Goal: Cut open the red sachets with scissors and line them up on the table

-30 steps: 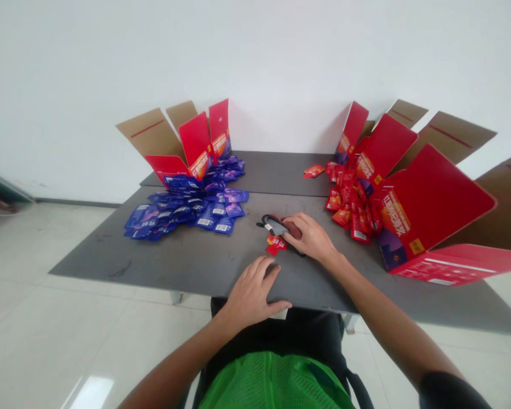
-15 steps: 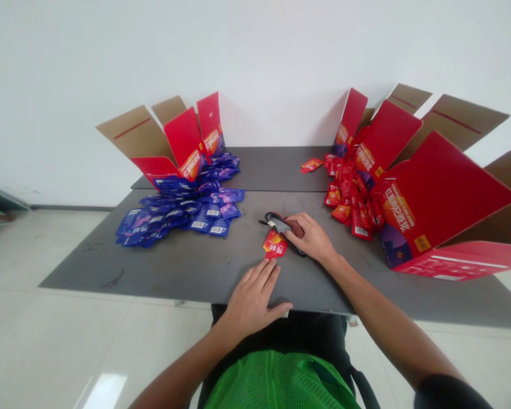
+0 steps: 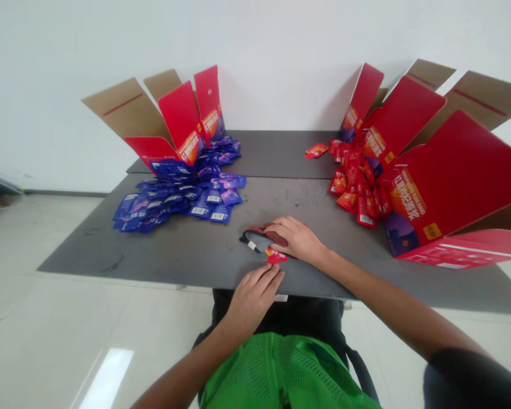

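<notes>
Working at the centre of a dark grey tabletop [image 3: 80,255], both hands are engaged on one small red sachet [image 3: 276,257] and a dark implement [image 3: 256,241], grey with a maroon section and a small white tag. Its exact type cannot be confirmed, because the hand covers much of it; scissors are possible. The sachet lies at the implement's lower edge, near the table's front edge.

The right hand [image 3: 296,240] rests over the maroon section with its fingers extended. Whether it grips the implement cannot be determined. The left hand [image 3: 252,301] is narrowed, with its fingers gathered just below the sachet. Contact or grip cannot be determined.

Judged from this position, the step in hand is close handling of the sachet at the implement. Further handling calls for the left fingers, as the right hand is occupied.

A heap of blue sachets [image 3: 174,201] lies at centre left, in front of an opened red carton [image 3: 181,122]. A heap of red sachets [image 3: 353,190] lies at right, against a second opened red carton [image 3: 451,182].
</notes>
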A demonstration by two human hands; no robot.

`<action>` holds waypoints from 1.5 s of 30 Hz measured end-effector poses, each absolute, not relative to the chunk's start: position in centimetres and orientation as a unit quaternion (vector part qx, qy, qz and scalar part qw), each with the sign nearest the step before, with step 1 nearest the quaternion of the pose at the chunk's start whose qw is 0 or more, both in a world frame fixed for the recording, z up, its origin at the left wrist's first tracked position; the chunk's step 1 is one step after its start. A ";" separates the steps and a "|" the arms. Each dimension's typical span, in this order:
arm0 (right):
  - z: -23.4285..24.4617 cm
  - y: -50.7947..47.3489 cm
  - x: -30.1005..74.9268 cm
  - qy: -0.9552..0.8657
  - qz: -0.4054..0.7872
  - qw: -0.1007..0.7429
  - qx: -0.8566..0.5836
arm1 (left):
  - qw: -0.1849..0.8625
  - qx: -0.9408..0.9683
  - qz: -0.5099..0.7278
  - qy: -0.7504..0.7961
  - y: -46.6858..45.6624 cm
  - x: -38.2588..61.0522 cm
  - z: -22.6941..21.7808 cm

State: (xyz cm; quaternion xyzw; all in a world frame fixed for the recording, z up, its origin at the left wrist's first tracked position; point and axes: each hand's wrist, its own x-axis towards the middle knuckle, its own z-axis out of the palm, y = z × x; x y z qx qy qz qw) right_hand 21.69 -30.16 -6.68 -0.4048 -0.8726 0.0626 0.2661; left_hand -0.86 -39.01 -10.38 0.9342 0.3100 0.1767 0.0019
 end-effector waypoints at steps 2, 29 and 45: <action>-6.8 -28.4 22.7 -0.867 0.051 0.256 -0.426 | 0.009 0.935 0.175 0.309 -39.0 -0.9 -10.4; -4.4 -26.0 23.6 -0.821 -0.010 0.285 -0.494 | 0.081 0.916 0.214 0.331 -39.0 -0.7 -10.3; -4.5 -24.6 23.9 -0.823 -0.011 0.259 -0.505 | 0.097 0.910 0.223 0.335 -38.9 -0.7 -10.4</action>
